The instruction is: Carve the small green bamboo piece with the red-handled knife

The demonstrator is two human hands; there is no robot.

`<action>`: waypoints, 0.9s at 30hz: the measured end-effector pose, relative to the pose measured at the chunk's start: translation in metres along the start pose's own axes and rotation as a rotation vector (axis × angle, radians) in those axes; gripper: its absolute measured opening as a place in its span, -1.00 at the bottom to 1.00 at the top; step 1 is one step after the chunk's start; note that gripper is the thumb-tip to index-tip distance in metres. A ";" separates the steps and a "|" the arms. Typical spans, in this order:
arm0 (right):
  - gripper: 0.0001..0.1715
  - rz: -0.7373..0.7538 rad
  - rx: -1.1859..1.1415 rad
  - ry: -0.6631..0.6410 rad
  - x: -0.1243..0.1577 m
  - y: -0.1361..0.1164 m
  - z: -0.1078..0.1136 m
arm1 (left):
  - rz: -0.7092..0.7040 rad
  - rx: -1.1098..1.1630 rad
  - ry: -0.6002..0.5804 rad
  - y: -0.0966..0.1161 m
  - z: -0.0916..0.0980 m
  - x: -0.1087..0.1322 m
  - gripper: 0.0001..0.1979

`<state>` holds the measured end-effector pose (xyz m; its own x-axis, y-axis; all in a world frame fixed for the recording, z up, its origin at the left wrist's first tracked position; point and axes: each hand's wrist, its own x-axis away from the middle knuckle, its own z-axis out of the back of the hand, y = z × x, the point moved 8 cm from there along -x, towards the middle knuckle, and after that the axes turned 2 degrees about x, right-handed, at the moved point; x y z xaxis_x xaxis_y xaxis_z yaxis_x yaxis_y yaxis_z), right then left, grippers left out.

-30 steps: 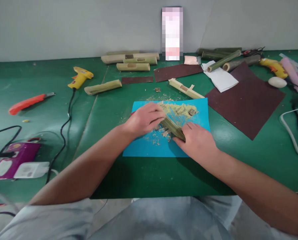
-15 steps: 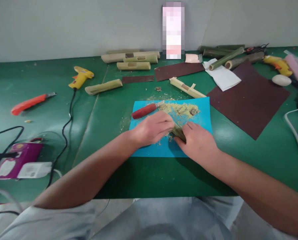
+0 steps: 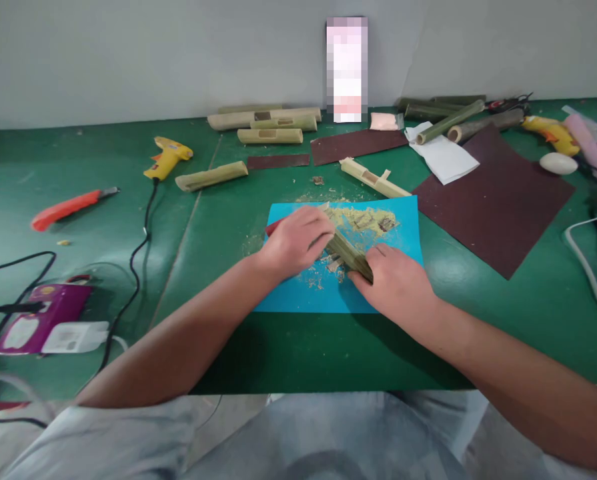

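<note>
A greenish bamboo piece (image 3: 349, 257) lies slantwise between my two hands, above a blue sheet (image 3: 298, 297). My right hand (image 3: 401, 280) is closed around its lower right end. The curled fingers of my left hand (image 3: 298, 239) are closed at its upper left end; whether they also hold something small is hidden. Behind my left hand lies a red-handled knife (image 3: 274, 227), mostly covered, with only part of the handle and the blade tip showing. Pale shavings (image 3: 363, 219) are heaped on the sheet beyond the bamboo, and loose crumbs surround it.
Cut bamboo tubes (image 3: 269, 136) lie at the back, near a propped phone (image 3: 347, 70). Dark brown sheets (image 3: 503, 213) and a white paper (image 3: 443, 157) lie right. On the left are a yellow glue gun (image 3: 168, 159), an orange cutter (image 3: 68, 208), and a purple power strip (image 3: 53, 313) with cables.
My left hand has shifted left and slightly up along the bamboo, exposing more of its length and covering more of the knife. My right hand keeps its hold. The view has shifted slightly.
</note>
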<state>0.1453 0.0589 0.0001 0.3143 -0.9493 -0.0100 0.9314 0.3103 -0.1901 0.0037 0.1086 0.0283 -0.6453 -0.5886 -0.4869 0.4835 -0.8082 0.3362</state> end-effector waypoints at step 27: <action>-0.77 -0.051 0.018 -0.018 0.002 0.006 0.007 | 0.440 0.277 0.131 -0.030 -0.003 0.009 -0.84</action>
<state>0.1526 0.0594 0.0054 0.2695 -0.9628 0.0168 0.9494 0.2628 -0.1722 -0.0148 0.1276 0.0116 -0.3289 -0.8799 -0.3429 0.5056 -0.4708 0.7230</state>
